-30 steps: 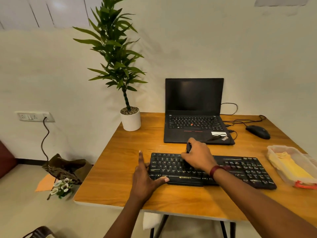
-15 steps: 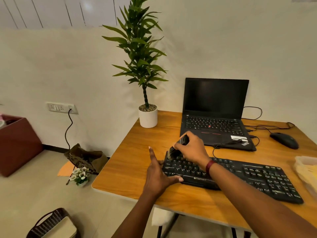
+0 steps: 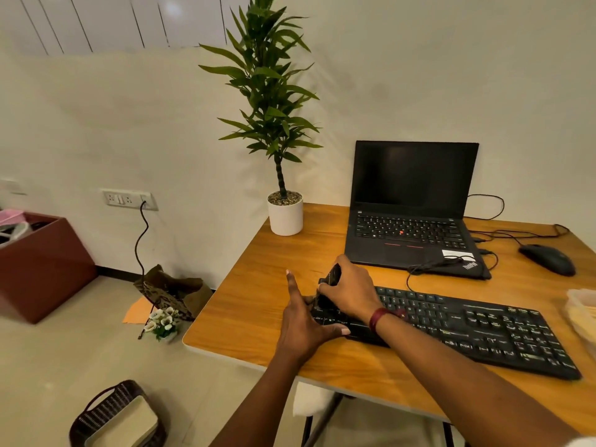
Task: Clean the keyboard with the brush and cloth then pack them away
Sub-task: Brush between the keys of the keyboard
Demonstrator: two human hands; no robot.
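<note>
A black keyboard (image 3: 477,330) lies along the front of the wooden table (image 3: 258,291). My right hand (image 3: 350,290) grips a small black brush (image 3: 332,275) and holds its bristles down on the keyboard's far left keys. My left hand (image 3: 303,321) lies with straight fingers against the keyboard's left end, its thumb along the front edge. At the right edge of the view a clear plastic container (image 3: 580,309) holds a yellow cloth (image 3: 585,319), only partly in view.
Behind the keyboard stands an open black laptop (image 3: 409,208), with cables and a black mouse (image 3: 548,259) to its right. A potted plant (image 3: 283,212) occupies the table's back left corner. On the floor are a brown bag (image 3: 174,290), a woven basket (image 3: 119,417) and a red-brown box (image 3: 42,266).
My right hand has carried the brush leftward across the keys to the keyboard's left end. The left hand has stayed at that end. The view has swung to the left.
</note>
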